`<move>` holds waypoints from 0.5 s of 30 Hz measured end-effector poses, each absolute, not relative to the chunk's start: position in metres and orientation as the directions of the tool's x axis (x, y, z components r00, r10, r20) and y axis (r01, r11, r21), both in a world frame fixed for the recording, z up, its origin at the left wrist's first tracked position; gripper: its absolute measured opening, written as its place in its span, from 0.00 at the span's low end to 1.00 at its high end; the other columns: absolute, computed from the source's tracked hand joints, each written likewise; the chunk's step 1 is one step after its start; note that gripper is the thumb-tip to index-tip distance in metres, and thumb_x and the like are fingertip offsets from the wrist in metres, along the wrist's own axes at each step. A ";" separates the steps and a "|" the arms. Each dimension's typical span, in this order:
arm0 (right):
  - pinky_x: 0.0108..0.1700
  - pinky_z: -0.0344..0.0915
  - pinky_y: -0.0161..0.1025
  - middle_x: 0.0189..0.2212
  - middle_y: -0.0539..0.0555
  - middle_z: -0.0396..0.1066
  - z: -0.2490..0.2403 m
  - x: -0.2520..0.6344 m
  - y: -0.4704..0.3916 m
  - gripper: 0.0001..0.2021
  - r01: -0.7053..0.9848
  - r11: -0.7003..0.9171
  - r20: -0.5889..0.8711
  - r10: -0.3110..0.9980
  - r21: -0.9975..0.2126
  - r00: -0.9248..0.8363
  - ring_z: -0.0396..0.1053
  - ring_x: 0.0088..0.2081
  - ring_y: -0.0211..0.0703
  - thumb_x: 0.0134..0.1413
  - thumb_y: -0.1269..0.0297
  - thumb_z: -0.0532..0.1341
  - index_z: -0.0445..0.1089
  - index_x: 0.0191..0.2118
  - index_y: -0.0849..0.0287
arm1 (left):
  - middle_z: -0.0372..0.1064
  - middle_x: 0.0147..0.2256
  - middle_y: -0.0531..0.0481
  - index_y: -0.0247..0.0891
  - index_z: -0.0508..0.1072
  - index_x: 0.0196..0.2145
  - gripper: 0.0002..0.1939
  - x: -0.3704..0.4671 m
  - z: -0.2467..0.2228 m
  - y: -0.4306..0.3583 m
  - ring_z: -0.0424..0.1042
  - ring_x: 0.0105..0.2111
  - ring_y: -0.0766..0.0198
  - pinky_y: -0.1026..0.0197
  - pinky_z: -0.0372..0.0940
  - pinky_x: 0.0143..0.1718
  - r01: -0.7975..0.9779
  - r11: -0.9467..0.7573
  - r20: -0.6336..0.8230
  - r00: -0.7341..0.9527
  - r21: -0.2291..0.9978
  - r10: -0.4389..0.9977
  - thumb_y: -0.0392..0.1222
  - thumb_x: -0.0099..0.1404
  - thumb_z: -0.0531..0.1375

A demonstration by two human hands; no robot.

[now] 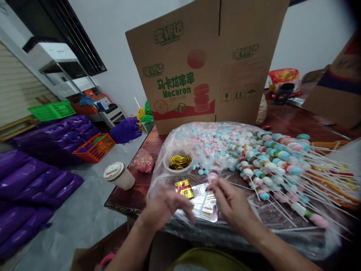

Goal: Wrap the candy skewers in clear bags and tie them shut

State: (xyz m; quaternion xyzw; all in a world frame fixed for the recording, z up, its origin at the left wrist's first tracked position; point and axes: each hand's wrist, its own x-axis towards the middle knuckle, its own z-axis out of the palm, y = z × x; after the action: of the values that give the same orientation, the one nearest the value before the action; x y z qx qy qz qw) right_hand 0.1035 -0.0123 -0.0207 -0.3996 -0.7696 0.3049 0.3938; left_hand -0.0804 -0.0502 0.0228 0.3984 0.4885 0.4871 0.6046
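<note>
Pinching a candy skewer [213,177], the right hand [232,201] has its grip clamped. The left hand [166,206] holds its grip apart.

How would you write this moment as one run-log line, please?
Left hand: open, motion-blurred, near silver packets | Right hand: pinching candy skewer | Beyond: bowl holding gold strips, loose pastel candies

Lidded cup [126,181], orange basket [103,151], purple bags [25,195]

hands [234,202] near silver packets [208,211], candy skewers [272,170]
</note>
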 end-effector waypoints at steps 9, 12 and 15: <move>0.14 0.39 0.29 0.12 0.37 0.43 -0.021 0.067 -0.036 0.19 -0.332 -0.552 -0.251 0.730 -0.764 -0.636 0.36 0.11 0.27 0.48 0.47 0.56 0.49 0.24 0.55 | 0.69 0.34 0.46 0.34 0.72 0.39 0.24 -0.033 -0.012 -0.054 0.66 0.37 0.62 0.61 0.59 0.44 -0.090 0.162 -0.160 0.025 0.983 0.987 0.58 0.62 0.51; 0.12 0.41 0.29 0.10 0.37 0.44 -0.025 0.072 -0.033 0.21 -0.281 -0.589 -0.231 0.644 -0.758 -0.729 0.37 0.09 0.27 0.47 0.42 0.55 0.50 0.25 0.55 | 0.70 0.29 0.48 0.36 0.73 0.34 0.20 -0.040 -0.009 -0.052 0.67 0.35 0.62 0.61 0.61 0.42 -0.159 0.103 -0.111 -0.038 0.982 0.993 0.57 0.59 0.56; 0.17 0.52 0.30 0.13 0.42 0.53 -0.027 0.084 -0.025 0.20 -0.142 -0.298 -0.146 0.762 -0.944 -0.631 0.51 0.15 0.30 0.50 0.44 0.54 0.56 0.24 0.57 | 0.65 0.20 0.51 0.37 0.68 0.21 0.21 -0.045 -0.004 -0.042 0.66 0.27 0.63 0.61 0.62 0.34 -0.190 -0.071 0.026 -0.232 0.979 0.972 0.59 0.57 0.55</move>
State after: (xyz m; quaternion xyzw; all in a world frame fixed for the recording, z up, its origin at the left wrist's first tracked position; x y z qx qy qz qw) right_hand 0.0843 -0.0247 -0.0273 -0.3044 -0.5089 0.7460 0.3029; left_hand -0.0453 -0.0420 -0.0041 0.3994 0.4896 0.6133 0.4740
